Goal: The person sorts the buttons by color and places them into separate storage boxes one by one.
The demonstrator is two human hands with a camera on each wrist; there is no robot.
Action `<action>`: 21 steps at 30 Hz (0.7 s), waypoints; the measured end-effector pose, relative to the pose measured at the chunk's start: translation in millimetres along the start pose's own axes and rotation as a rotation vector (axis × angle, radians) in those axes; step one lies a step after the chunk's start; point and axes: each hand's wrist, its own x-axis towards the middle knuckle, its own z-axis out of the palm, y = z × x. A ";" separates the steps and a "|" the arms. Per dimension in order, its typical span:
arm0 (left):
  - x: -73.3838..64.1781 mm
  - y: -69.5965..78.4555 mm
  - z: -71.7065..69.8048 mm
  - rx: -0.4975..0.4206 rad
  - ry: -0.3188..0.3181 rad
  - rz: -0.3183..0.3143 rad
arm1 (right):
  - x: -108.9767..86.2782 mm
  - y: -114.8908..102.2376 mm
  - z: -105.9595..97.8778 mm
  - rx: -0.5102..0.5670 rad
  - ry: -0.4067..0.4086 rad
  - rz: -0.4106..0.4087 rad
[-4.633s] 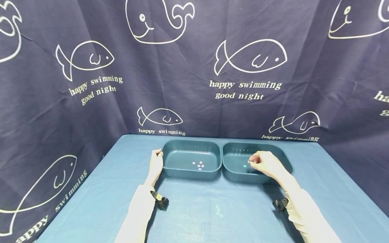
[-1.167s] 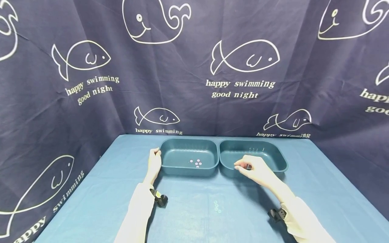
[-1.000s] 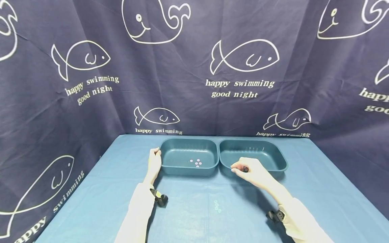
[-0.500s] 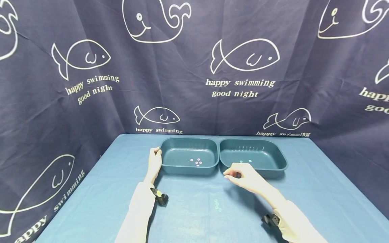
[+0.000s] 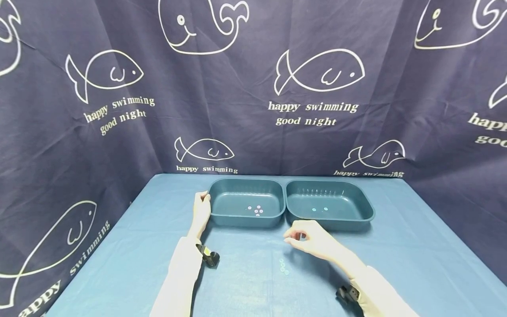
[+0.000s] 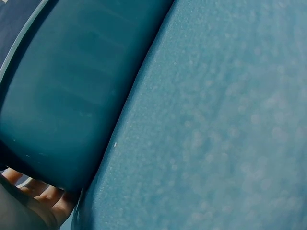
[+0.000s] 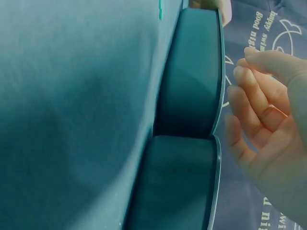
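My left hand [image 5: 201,212] grips the outer left end of the left dark teal box [image 5: 241,221]; in the left wrist view its fingers [image 6: 50,195] lie against that end wall. Several small pink rings [image 5: 259,207] lie on this box's floor. Two small turquoise rings [image 5: 314,210] lie in the right box [image 5: 340,225]. My right hand [image 5: 313,237] hovers over the table before the right box, fingers loosely bent. In the right wrist view a gap shows between thumb and fingertips, and I see nothing held. Several pale green rings [image 5: 282,265] lie on the table, nearer me and left of that hand.
Both boxes stand side by side, ends touching, near the back of the blue-covered table [image 5: 245,281]. Behind them hangs a dark blue curtain [image 5: 253,88] with white fish and whale drawings. A small black camera sits on each wrist.
My right hand has come out of the right box and moved left and toward me over the table. Two turquoise rings are in plain sight in that box. The left hand stays put.
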 end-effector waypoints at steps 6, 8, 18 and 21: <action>0.2 -0.2 0.4 0.006 0.000 0.007 | -3.2 -4.5 5.0 0.034 -0.032 0.010; 0.1 0.5 0.7 0.002 0.000 0.008 | -4.4 -5.5 6.4 0.043 -0.043 0.005; 0.3 1.7 -0.2 0.006 -0.010 -0.025 | -9.0 -4.9 9.6 0.088 -0.111 -0.052; -0.5 1.2 -0.3 0.009 -0.010 -0.029 | -10.9 -5.1 9.0 0.102 -0.140 -0.043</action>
